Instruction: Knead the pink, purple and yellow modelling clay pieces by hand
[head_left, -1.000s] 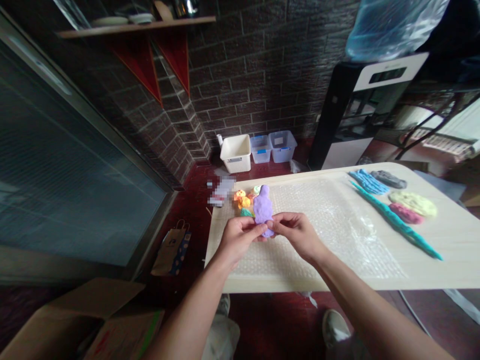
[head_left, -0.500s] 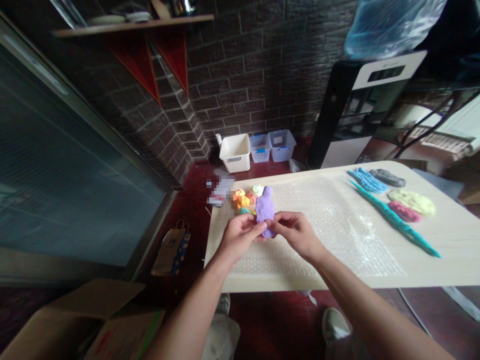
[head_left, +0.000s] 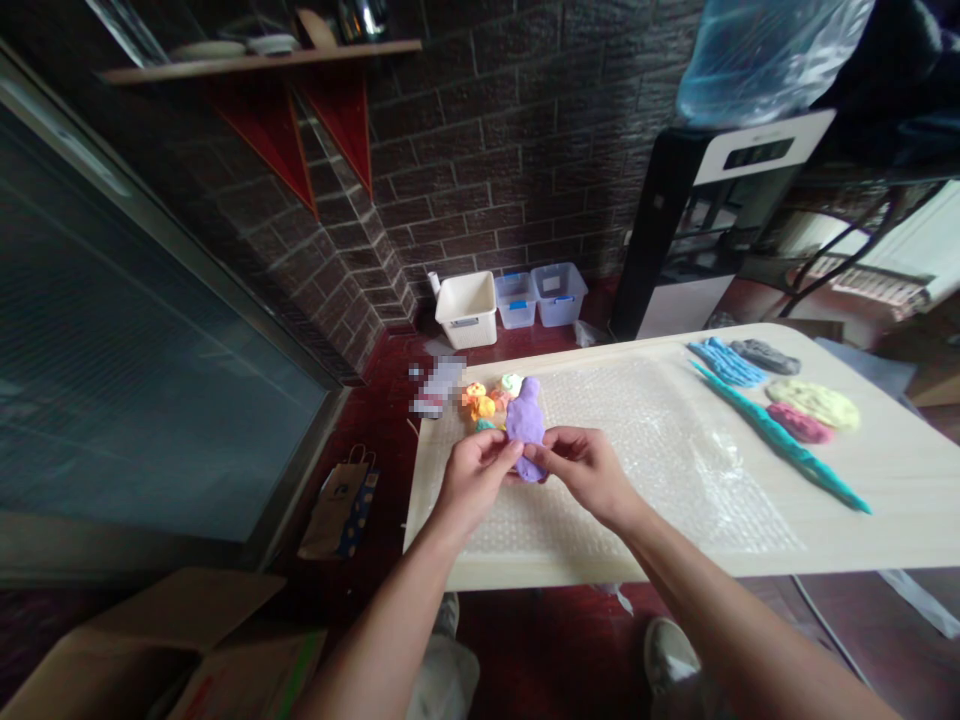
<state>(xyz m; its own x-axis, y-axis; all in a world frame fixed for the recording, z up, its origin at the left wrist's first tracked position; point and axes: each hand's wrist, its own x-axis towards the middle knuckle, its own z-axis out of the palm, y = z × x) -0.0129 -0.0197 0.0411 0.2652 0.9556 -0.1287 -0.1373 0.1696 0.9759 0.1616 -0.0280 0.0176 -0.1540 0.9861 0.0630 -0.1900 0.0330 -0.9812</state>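
Observation:
A flattened lump of purple modelling clay [head_left: 526,418], with a narrow knob at its far end, is held up between my two hands over the table. My left hand [head_left: 478,468] pinches its near left side, thumb on top. From the right, my right hand [head_left: 581,465] grips the near edge with thumb and fingers. The fingers beneath the clay are partly hidden. Just beyond, small orange clay pieces [head_left: 482,406] and a pale green-white clay piece [head_left: 512,384] lie on the table, partly covered by the purple clay.
Bubble wrap [head_left: 645,470] covers much of the wooden table [head_left: 885,535]. On the right lie a long teal clay roll [head_left: 780,440], blue clay [head_left: 727,361], grey clay [head_left: 766,355], pale yellow clay [head_left: 817,402] and pink clay [head_left: 799,423]. A cardboard box [head_left: 172,610] stands lower left.
Both hands still hold the purple clay in nearly the same pose. My thumbs have shifted slightly on its near end, and the whole view has moved a little.

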